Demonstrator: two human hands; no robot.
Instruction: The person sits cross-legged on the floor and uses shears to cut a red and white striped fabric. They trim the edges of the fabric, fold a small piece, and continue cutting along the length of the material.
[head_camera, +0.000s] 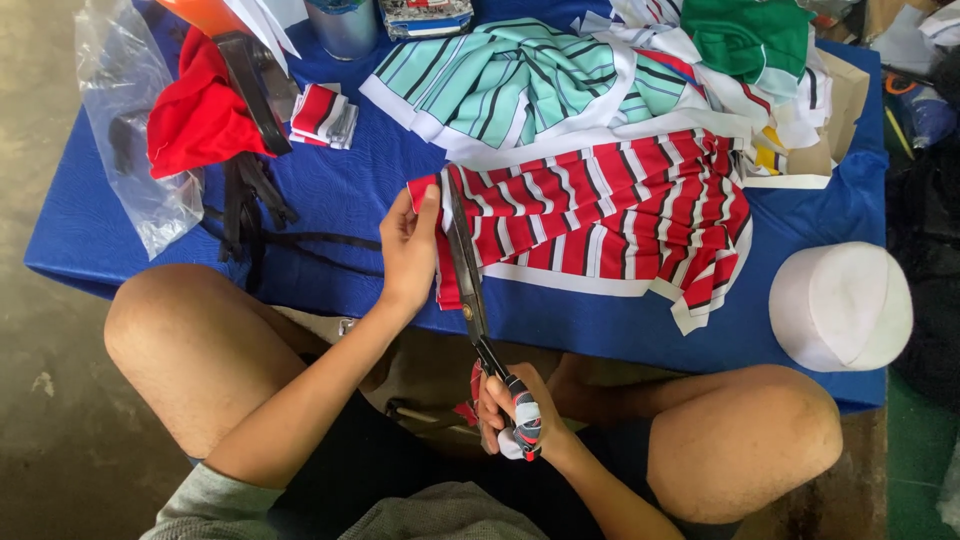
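Note:
A red, white and black striped fabric lies on the blue-covered table in front of me. My left hand pinches its left edge and holds it up. My right hand grips the handles of long scissors, whose blades point away from me and run along the fabric's left edge beside my left hand. The handles are wrapped in striped cloth. A small cut stack of the same red striped cloth rests further back on the left.
Teal striped fabric and green cloth are piled at the back. A red cloth, clear plastic bag and black straps sit left. A white round cap-like object lies right. My bare knees flank the table's near edge.

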